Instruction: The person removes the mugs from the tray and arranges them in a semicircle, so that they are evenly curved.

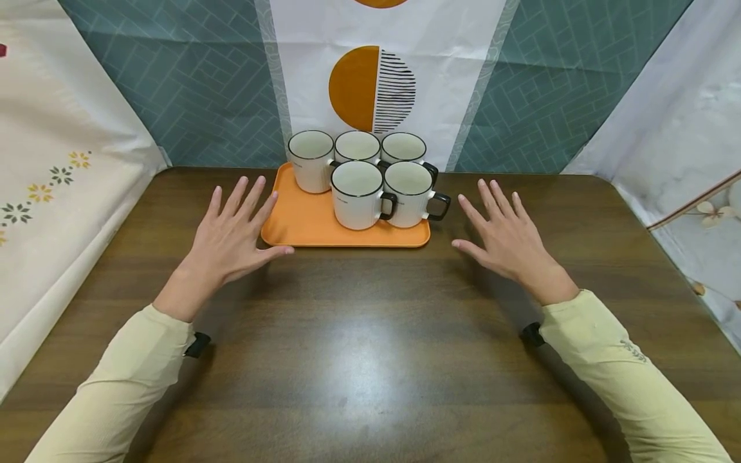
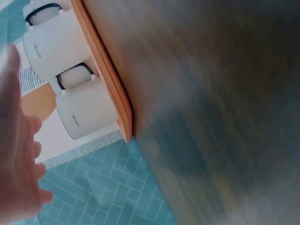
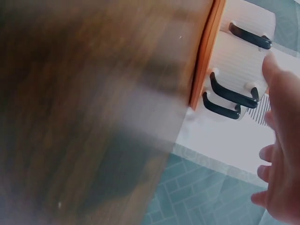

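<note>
Several white mugs with black rims and black handles stand upright on an orange tray (image 1: pixel 307 225) at the back of the table. Two are in front, a left front mug (image 1: pixel 356 202) and a right front mug (image 1: pixel 405 206); behind them is a row of three, with a back left mug (image 1: pixel 311 170) at its end. My left hand (image 1: pixel 231 231) is spread beside the tray's left end, fingers straight and holding nothing. To the right of the tray, near the handles (image 3: pixel 232 93), my right hand (image 1: pixel 503 238) is likewise spread with nothing in it.
The brown wooden table (image 1: pixel 359 341) extends toward me from the tray. Behind it hangs a teal patterned cloth (image 1: pixel 191 96) with a white middle panel (image 1: pixel 446 71). Pale cloths flank the table, a left one (image 1: pixel 52 128) with small flowers and a right one (image 1: pixel 683 128).
</note>
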Action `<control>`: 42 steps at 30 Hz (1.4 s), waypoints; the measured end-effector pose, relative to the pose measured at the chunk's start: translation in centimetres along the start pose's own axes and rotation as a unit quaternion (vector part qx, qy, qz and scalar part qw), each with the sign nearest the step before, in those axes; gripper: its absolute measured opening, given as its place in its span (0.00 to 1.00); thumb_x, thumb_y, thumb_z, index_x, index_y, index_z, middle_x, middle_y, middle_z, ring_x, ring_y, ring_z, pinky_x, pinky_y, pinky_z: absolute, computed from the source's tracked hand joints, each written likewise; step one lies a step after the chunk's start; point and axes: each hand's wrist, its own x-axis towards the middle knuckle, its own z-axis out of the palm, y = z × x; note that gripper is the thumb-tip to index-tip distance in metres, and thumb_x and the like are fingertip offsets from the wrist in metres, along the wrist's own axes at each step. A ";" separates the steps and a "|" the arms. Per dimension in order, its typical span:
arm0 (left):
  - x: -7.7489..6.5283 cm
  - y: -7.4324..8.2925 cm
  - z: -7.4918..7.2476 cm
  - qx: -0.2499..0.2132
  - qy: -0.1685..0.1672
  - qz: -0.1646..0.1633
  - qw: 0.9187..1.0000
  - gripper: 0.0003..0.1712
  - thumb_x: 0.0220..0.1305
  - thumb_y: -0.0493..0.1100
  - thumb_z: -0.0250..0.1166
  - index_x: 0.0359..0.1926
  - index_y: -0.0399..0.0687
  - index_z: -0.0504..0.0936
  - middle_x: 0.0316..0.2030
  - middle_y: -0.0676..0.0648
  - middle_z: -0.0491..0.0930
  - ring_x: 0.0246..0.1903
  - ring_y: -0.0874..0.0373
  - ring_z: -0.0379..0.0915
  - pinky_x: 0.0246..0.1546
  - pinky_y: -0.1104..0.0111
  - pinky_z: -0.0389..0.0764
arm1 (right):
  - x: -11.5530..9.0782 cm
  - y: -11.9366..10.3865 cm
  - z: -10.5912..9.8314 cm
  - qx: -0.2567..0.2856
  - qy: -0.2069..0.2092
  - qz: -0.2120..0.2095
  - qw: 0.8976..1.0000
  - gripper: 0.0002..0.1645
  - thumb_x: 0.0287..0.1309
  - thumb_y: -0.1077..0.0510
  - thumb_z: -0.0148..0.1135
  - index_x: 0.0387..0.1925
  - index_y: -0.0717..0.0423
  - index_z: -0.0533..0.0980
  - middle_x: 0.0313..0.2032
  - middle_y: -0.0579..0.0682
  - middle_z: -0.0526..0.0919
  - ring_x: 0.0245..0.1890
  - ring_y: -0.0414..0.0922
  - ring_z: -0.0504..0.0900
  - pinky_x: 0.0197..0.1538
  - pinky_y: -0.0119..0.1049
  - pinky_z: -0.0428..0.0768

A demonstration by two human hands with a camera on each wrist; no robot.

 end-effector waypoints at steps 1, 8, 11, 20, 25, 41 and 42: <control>0.1 0.0 -0.1 -0.015 -0.013 -0.009 1.000 0.54 0.62 0.75 0.47 0.74 0.39 0.54 0.74 0.35 0.43 0.72 0.40 0.32 0.67 0.42 0.40 | 0.0 -0.1 -0.1 0.018 0.002 0.008 1.000 0.45 0.65 0.36 0.51 0.73 0.57 0.55 0.73 0.66 0.46 0.73 0.59 0.42 0.68 0.61 0.48; 1.0 -0.1 -0.4 -0.171 -0.071 -0.068 0.980 0.44 0.68 0.53 0.59 0.71 0.27 0.53 0.71 0.27 0.46 0.68 0.30 0.42 0.63 0.39 0.52 | 0.3 -0.7 -0.5 0.181 0.016 0.070 0.981 0.39 0.67 0.49 0.57 0.71 0.64 0.57 0.68 0.66 0.60 0.67 0.63 0.58 0.64 0.60 0.59; 1.7 -0.4 0.1 -0.249 -0.097 -0.088 0.960 0.43 0.70 0.53 0.56 0.71 0.26 0.50 0.70 0.26 0.46 0.67 0.29 0.44 0.64 0.41 0.51 | 0.6 -0.8 -0.6 0.245 0.009 0.092 0.965 0.37 0.68 0.50 0.54 0.70 0.64 0.58 0.66 0.65 0.64 0.65 0.62 0.62 0.64 0.58 0.61; 3.4 -1.0 1.7 -0.332 -0.112 -0.163 0.922 0.40 0.72 0.49 0.53 0.71 0.24 0.49 0.68 0.25 0.52 0.67 0.32 0.48 0.64 0.44 0.54 | 2.2 -0.2 -0.1 0.389 0.004 0.152 0.909 0.29 0.71 0.50 0.50 0.65 0.62 0.67 0.59 0.62 0.74 0.59 0.57 0.71 0.60 0.54 0.68; 4.4 -1.2 2.5 -0.367 -0.105 -0.213 0.899 0.36 0.72 0.44 0.53 0.70 0.26 0.52 0.66 0.27 0.59 0.62 0.34 0.59 0.59 0.46 0.66 | 3.9 -0.1 0.7 0.408 0.015 0.181 0.895 0.27 0.72 0.48 0.48 0.62 0.63 0.71 0.56 0.61 0.76 0.55 0.55 0.72 0.57 0.52 0.70; 5.1 -3.8 5.0 -0.531 -0.079 -0.275 0.798 0.31 0.66 0.29 0.51 0.69 0.27 0.57 0.64 0.30 0.62 0.57 0.45 0.62 0.48 0.70 0.72 | 8.0 -1.6 3.5 0.599 -0.024 0.186 0.778 0.26 0.74 0.48 0.43 0.36 0.69 0.73 0.29 0.51 0.77 0.32 0.42 0.76 0.44 0.37 0.78; 5.0 -3.9 5.1 -0.535 -0.080 -0.276 0.794 0.31 0.66 0.29 0.52 0.69 0.27 0.57 0.63 0.30 0.62 0.57 0.45 0.62 0.49 0.70 0.72 | 8.1 -1.7 3.6 0.616 -0.023 0.186 0.765 0.25 0.74 0.50 0.43 0.33 0.68 0.72 0.26 0.49 0.74 0.29 0.42 0.74 0.43 0.36 0.79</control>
